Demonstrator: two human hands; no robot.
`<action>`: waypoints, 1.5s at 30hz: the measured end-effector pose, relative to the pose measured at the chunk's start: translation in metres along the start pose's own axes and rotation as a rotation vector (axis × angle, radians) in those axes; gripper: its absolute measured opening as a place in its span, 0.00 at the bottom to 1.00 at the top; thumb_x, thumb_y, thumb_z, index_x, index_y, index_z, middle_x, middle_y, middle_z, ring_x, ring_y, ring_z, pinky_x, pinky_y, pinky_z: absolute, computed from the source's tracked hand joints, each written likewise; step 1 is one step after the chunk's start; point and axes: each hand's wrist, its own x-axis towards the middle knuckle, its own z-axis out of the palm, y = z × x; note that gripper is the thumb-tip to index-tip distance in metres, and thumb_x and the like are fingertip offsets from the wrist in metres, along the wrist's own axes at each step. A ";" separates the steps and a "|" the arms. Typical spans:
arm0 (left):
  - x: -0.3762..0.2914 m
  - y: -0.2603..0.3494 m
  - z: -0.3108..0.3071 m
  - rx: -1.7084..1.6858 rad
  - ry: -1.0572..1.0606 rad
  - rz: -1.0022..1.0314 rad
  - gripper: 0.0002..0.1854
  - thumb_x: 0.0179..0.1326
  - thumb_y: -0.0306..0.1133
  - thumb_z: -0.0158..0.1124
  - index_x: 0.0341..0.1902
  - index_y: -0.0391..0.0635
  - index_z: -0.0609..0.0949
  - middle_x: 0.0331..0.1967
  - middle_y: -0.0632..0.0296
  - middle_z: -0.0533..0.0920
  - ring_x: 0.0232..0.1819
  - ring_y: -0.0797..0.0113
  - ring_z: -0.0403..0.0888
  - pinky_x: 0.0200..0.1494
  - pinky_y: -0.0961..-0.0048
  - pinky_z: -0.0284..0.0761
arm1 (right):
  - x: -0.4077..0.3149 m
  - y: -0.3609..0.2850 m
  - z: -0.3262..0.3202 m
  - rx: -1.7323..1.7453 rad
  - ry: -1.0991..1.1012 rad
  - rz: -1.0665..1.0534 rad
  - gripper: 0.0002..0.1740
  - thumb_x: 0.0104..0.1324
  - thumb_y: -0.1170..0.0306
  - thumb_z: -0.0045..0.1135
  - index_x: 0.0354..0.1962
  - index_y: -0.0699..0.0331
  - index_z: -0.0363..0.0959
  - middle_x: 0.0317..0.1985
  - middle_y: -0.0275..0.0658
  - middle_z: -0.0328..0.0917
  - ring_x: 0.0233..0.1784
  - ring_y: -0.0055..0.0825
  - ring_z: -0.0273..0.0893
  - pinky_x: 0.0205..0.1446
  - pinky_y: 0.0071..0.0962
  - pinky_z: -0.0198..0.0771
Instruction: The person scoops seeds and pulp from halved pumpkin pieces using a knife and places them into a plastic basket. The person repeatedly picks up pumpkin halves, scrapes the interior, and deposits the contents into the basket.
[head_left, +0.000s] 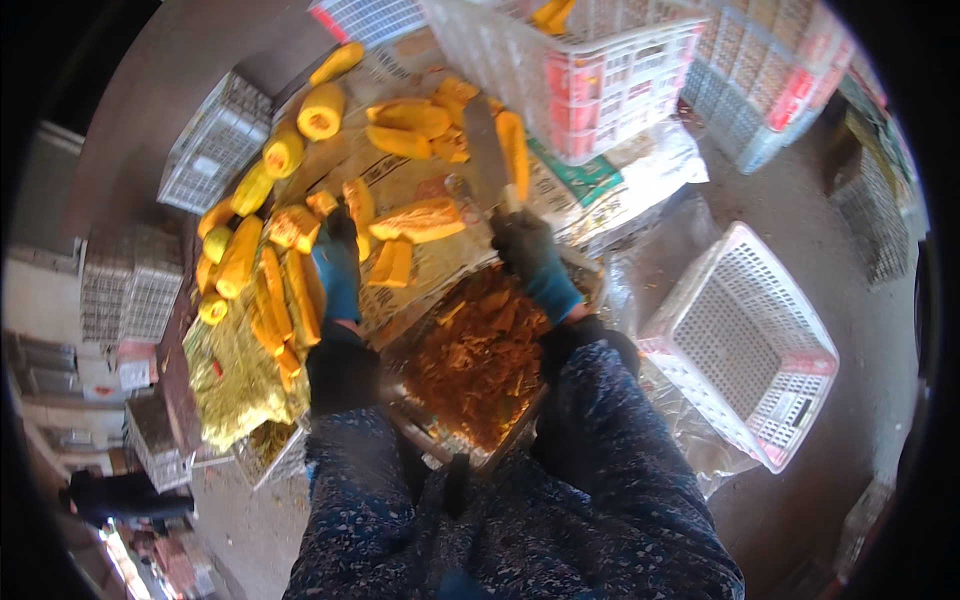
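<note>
My gloved right hand (525, 244) is closed round the handle of a wide-bladed knife (487, 146), its blade pointing away over the sack-covered work surface (330, 165). At the left, my gloved left hand (337, 244) touches or lies beside squash pieces; its fingers are blurred, so its grip is unclear. A cut squash chunk (294, 227) is just left of it, and a long squash wedge (418, 220) lies between the hands. Split squash halves (409, 116) lie farther back. Whole and end-trimmed squashes (240, 255) line the left edge. Nearer me, a container holds orange squash pulp (480, 352).
A white plastic crate (570, 82) stands at the back right with squash inside. Another white crate (739, 349) is on the right. Stacked crates (780, 67) rise behind, and wire-like crates (217, 142) stand left. A person (127, 499) is in the lower left distance.
</note>
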 end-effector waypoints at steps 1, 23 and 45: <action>-0.019 -0.022 -0.030 0.473 0.121 -0.062 0.22 0.73 0.38 0.46 0.62 0.36 0.75 0.60 0.48 0.77 0.58 0.57 0.78 0.62 0.67 0.73 | -0.001 -0.003 0.000 0.004 -0.003 -0.037 0.10 0.67 0.65 0.59 0.38 0.60 0.69 0.21 0.31 0.69 0.16 0.20 0.64 0.17 0.23 0.57; -0.056 -0.035 0.034 1.209 -0.173 -0.220 0.47 0.56 0.54 0.67 0.73 0.44 0.59 0.62 0.39 0.71 0.61 0.41 0.73 0.60 0.49 0.72 | 0.005 -0.005 0.034 -0.166 0.105 0.009 0.11 0.66 0.64 0.58 0.39 0.61 0.73 0.22 0.30 0.71 0.19 0.17 0.64 0.20 0.21 0.61; 0.014 0.094 0.155 -0.669 -0.097 -0.055 0.23 0.65 0.40 0.65 0.61 0.47 0.73 0.60 0.59 0.72 0.58 0.68 0.74 0.55 0.69 0.78 | 0.010 -0.001 0.027 -0.088 0.067 -0.015 0.10 0.65 0.63 0.61 0.35 0.59 0.71 0.21 0.28 0.68 0.19 0.15 0.63 0.20 0.20 0.59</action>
